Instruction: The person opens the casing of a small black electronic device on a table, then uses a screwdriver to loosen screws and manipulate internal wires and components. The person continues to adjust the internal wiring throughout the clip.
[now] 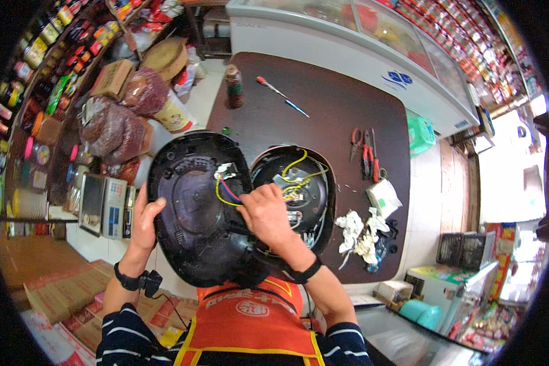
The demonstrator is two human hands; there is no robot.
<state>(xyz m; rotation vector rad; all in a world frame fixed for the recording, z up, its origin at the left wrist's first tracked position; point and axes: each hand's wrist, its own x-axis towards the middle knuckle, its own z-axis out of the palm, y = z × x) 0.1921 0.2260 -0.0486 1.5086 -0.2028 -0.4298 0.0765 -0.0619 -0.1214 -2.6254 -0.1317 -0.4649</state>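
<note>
A black plastic base cover (195, 204), tilted up at the table's near left edge, has its hollow inner side showing. My left hand (145, 222) grips its left rim, thumb on the inside. Beside it lies an opened round black appliance body (318, 183) with metal parts and loose yellow wires (297, 158) inside. Red, blue and yellow leads (227, 190) run from a small white connector (224, 171) on the cover toward the body. My right hand (265, 213) is over the gap between the two parts, fingers closed at these leads; the fingertips are partly hidden.
On the dark brown table (323, 79) are a screwdriver (282, 96), a brown bottle (233, 86), pliers (367, 158), crumpled tissues (363, 235) and a white roll (383, 198). A chest freezer (348, 55) stands behind. Left are a weighing scale (107, 207) and filled bags (113, 131).
</note>
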